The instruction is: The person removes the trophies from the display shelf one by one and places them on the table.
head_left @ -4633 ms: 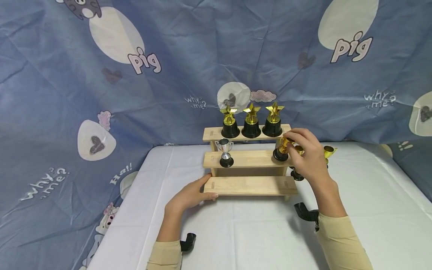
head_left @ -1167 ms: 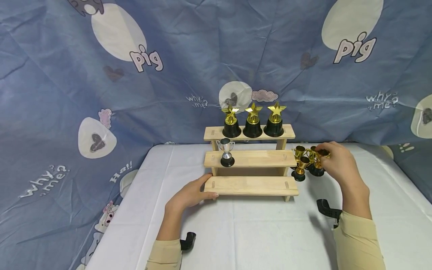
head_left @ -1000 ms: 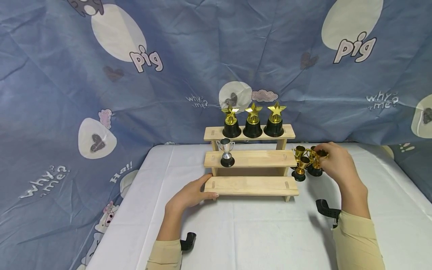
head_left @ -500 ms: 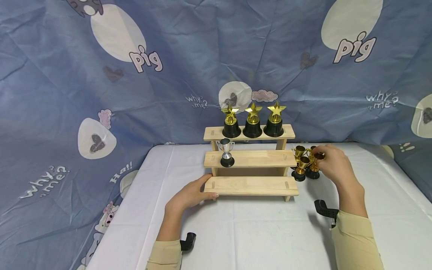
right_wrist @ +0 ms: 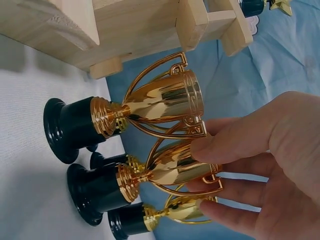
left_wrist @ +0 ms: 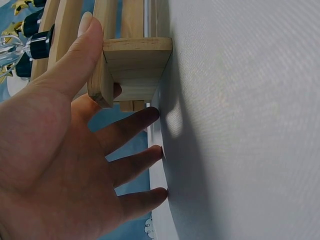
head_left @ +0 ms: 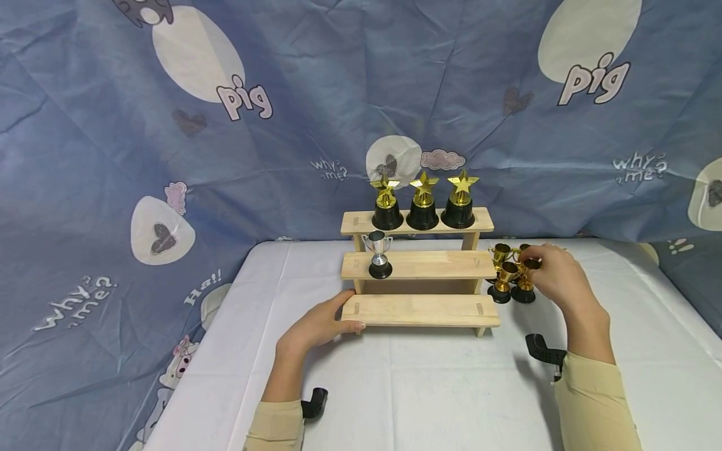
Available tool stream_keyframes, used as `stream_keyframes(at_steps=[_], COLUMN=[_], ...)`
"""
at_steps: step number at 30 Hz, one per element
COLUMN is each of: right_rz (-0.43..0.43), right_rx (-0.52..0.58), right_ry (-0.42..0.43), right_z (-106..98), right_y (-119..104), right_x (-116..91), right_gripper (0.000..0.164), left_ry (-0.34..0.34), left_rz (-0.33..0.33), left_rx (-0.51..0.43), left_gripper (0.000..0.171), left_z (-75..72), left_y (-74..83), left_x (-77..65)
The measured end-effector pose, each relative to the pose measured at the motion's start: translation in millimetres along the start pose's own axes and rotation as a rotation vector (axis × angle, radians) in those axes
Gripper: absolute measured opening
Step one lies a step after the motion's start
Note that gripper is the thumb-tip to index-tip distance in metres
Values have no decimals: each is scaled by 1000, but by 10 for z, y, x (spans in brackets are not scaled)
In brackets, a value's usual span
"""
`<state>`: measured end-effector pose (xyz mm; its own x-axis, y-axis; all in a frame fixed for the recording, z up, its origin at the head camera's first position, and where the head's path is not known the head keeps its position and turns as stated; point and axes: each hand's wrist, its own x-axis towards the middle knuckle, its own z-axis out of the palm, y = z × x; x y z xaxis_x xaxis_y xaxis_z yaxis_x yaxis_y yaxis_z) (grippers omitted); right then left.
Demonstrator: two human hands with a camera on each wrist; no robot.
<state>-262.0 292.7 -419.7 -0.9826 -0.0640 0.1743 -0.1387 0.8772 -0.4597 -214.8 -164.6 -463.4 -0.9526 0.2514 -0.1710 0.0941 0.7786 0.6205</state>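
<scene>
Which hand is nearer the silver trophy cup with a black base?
Left. Left hand holds the pale wooden stand, below and left of the silver cup; right hand pinches a shiny gold cup, farther right.

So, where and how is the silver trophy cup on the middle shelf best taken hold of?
I would pinch the silver trophy cup by its narrow stem, reaching in from the front. It stands upright near the left end of the middle shelf; its handles stick out left and right, and the top shelf rises behind it, while its front side is open.
</scene>
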Motion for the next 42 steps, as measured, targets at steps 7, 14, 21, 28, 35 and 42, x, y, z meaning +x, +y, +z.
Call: stream_keyframes(at_steps=[7,14,21,28,35,42], right_rz=[1,13,41,40,36,1], right_rx=[0,4,-8,-13,-7,0], right_ry=[-42,-82,-102,-105,-82,-10], right_z=[-29,-50,-83,-104,-118,-115], right_y=[8,10,-10,-13,-54,-166], right_x=[5,11,-15,-28,-44,-58], right_gripper=[40,41,41,41,44,47], left_ry=[0,-1,-3,-3,0,4], left_rz=[-3,-7,-17,-8,-11,-15], left_rx=[3,-7,-3,-2,0,-1], left_gripper=[80,81,83,81,81,79], left_z=[-5,-1,0,6,9,7], left_y=[-4,-18,-9,-13,-7,3], left_x=[-7,-8,-8,6,-1,-4])
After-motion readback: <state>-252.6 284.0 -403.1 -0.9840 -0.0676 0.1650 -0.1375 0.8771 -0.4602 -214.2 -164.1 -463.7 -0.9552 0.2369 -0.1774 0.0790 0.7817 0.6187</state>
